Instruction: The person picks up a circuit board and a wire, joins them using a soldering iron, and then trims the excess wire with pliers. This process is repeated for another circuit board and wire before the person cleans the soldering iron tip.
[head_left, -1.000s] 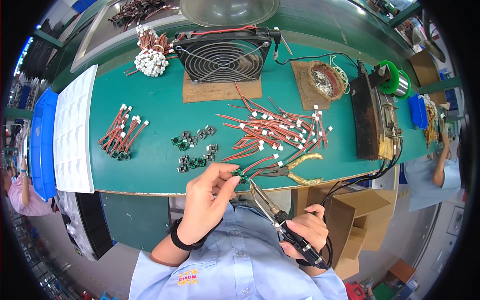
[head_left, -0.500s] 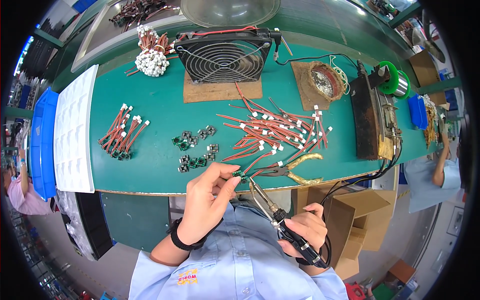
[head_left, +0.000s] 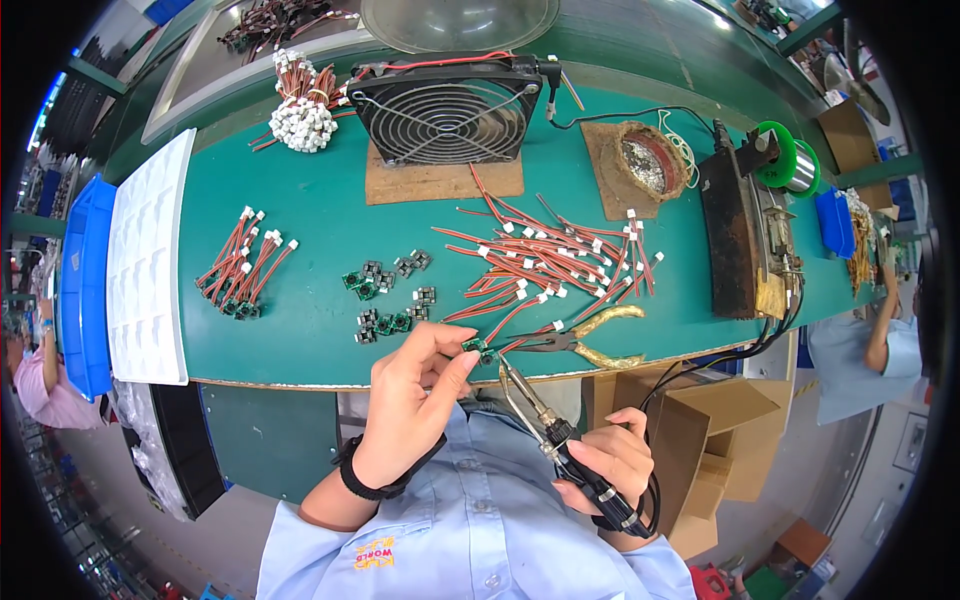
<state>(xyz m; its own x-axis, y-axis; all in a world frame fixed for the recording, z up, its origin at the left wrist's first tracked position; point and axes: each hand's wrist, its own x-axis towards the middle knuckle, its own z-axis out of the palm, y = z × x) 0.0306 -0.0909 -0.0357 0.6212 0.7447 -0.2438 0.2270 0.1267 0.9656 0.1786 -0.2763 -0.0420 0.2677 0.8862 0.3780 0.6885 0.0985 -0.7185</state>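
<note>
My left hand (head_left: pixel 415 405) pinches a small green circuit board (head_left: pixel 487 356) between thumb and fingers, just over the front edge of the table. A red-and-black wire lead (head_left: pixel 507 322) runs up and right from the board; whether it is joined there is too small to tell. In my right hand (head_left: pixel 615 458) is a soldering iron (head_left: pixel 552 428), held by its black handle, with its tip close beside the board. I cannot tell whether tip and board touch. Pliers (head_left: pixel 590 338) with worn yellow handles lie just right of the board.
Loose wire leads (head_left: pixel 545 255) spread across the green mat, with small boards (head_left: pixel 375 280) left of them. Finished-looking boards with wires (head_left: pixel 245 270) lie further left, near a white tray (head_left: pixel 150 260). Behind stand a fan (head_left: pixel 447 115), a solder-flecked bowl (head_left: pixel 652 165) and a solder reel (head_left: pixel 800 168).
The board in my left hand has shifted very slightly left and up. The soldering iron stays almost where it was, its tip near the board.
</note>
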